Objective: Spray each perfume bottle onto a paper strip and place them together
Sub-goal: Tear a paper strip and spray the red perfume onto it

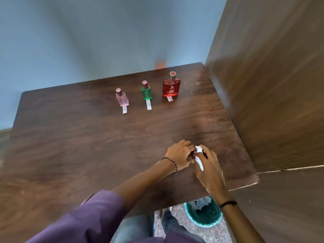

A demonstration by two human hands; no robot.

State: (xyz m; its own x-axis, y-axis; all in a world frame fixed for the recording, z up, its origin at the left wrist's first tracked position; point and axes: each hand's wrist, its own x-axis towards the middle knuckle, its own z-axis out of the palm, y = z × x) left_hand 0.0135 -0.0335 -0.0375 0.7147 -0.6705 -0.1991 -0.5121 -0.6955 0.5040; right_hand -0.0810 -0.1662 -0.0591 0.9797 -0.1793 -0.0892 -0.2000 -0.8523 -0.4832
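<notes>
Table: the dark brown wooden table (pixel 87 146) is carrying three sets along its far side.
Bottles: the red glass perfume bottle (pixel 171 88), green glass perfume bottle (pixel 146 92) and pink glass perfume bottle (pixel 122 99) are each standing on the end of a white paper strip (pixel 149 105); the pairing is looking done.
Grip: my left hand (pixel 178 155) and right hand (pixel 210 169) are pinching a white paper scrap (pixel 199 156) near the table's front edge.

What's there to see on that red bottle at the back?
The red bottle stands upright at the right end of a row of three, near the far edge of the table. It is the largest: a wide, flattish body that looks like clear red glass, pale lettering on its front, and a silvery cap with a red top. A white paper strip pokes out from under its base. Nothing else touches it.
</notes>
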